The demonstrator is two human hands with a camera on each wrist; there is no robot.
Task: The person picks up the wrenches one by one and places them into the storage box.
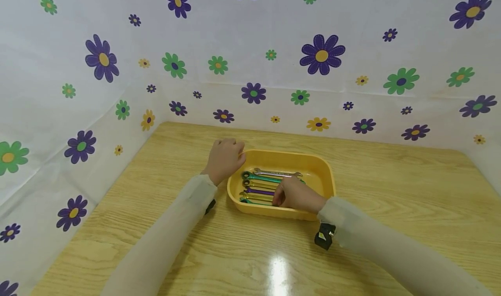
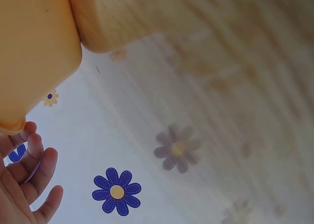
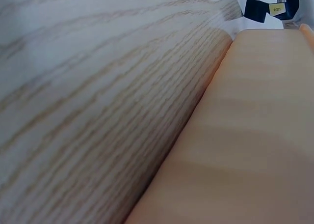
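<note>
A yellow tray (image 1: 325, 174) sits mid-table and holds several coloured wrenches side by side: silver (image 1: 275, 173), teal (image 1: 258, 177), purple (image 1: 258, 191) and a green one (image 1: 247, 200) nearest me. My left hand (image 1: 226, 157) rests against the tray's far-left corner. In the left wrist view its fingers (image 2: 30, 177) lie loosely spread beside the tray's outer wall (image 2: 34, 52). My right hand (image 1: 294, 195) is inside the tray, fingers curled down and pinching the handles of the front wrenches. The right wrist view shows only the tray's wall (image 3: 245, 145) and the table.
The wooden table (image 1: 391, 209) is boxed in by a white flowered sheet (image 1: 250, 69) at the back and on the left. A black wrist camera (image 1: 325, 236) hangs under my right sleeve.
</note>
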